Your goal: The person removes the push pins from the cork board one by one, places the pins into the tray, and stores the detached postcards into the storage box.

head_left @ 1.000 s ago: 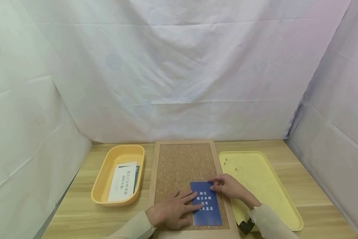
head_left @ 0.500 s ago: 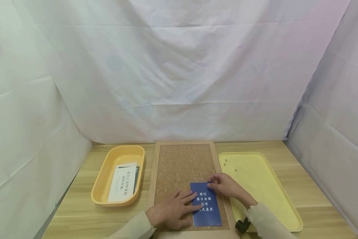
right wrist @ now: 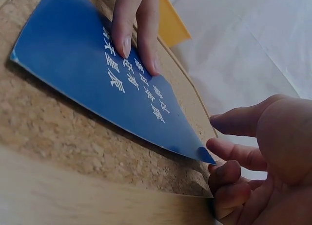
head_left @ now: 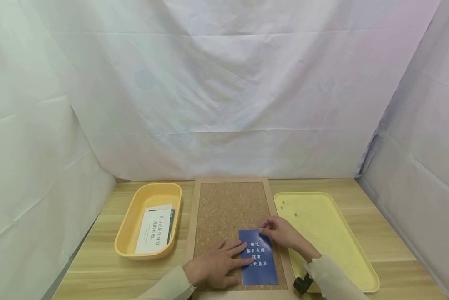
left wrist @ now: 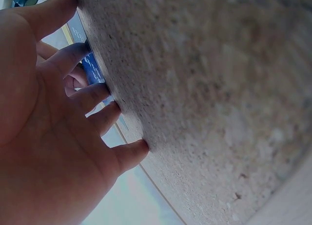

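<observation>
A blue card (head_left: 260, 273) with white writing lies on a framed cork board (head_left: 228, 204). My left hand (head_left: 217, 264) rests spread on the board, with fingertips on the card's left part. In the left wrist view the left hand's fingers (left wrist: 129, 154) reach down onto the cork. My right hand (head_left: 280, 231) is at the card's upper right corner. In the right wrist view its thumb and forefinger tips stand right by that corner, where a dark spot shows, and the other fingers are curled. I cannot tell whether the right hand pinches anything.
Left of the board stands an orange-yellow bin (head_left: 121, 231) with several cards (head_left: 153, 231) inside. At the right lies a pale yellow tray (head_left: 333, 241) with a few small brownish bits (head_left: 283, 202). White cloth (head_left: 224, 83) hangs behind and at both sides of the table (head_left: 93, 266).
My right hand has shifted slightly left along the card's top edge, its wrist moving a little left too. The left hand and the card have stayed in place.
</observation>
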`<state>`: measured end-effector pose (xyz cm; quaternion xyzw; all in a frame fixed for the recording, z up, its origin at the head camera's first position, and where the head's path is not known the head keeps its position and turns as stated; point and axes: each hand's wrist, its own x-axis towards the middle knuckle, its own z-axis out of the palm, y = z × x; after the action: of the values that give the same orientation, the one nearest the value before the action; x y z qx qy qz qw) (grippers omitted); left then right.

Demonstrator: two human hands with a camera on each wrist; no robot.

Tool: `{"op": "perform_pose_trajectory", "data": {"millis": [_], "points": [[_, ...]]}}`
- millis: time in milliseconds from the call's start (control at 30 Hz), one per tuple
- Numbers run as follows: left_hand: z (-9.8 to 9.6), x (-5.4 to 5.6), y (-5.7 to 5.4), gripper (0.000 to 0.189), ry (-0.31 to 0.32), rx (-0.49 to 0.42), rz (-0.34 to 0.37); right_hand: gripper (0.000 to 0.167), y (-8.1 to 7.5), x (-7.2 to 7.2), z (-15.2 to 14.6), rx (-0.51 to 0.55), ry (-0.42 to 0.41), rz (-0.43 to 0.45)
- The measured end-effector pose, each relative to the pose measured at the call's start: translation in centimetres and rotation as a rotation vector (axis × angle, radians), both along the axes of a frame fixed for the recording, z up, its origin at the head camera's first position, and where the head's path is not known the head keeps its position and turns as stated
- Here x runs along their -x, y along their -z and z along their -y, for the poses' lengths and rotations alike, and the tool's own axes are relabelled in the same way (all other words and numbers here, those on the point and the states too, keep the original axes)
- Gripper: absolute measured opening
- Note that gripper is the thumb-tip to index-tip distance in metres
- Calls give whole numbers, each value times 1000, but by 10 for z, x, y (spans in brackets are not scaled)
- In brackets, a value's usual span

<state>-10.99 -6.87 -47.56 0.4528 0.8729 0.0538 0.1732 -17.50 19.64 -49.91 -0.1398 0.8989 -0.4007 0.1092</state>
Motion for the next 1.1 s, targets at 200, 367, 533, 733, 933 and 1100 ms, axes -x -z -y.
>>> {"op": "perform_pose_trajectory", "data": {"millis": [200, 367, 533, 733, 933, 1100], "points": [[0, 0, 1, 57, -1, -8, 2, 12, 2, 1, 0, 88, -20, 4], [0, 0, 2, 57, -2, -8, -1, 18, 5, 3, -1, 163, -13, 63], [0, 0, 1, 57, 6, -17, 9, 23, 8, 4, -5, 255, -15, 160], [1, 1, 0, 57, 11, -40, 4, 34, 6, 2, -9, 337, -60, 241], [1, 1, 1, 56, 6, -41, 11, 33, 5, 0, -11, 308, -105, 218], [1, 1, 1, 56, 0, -30, 27, 28, 5, -2, -9, 278, -158, 170]]}}
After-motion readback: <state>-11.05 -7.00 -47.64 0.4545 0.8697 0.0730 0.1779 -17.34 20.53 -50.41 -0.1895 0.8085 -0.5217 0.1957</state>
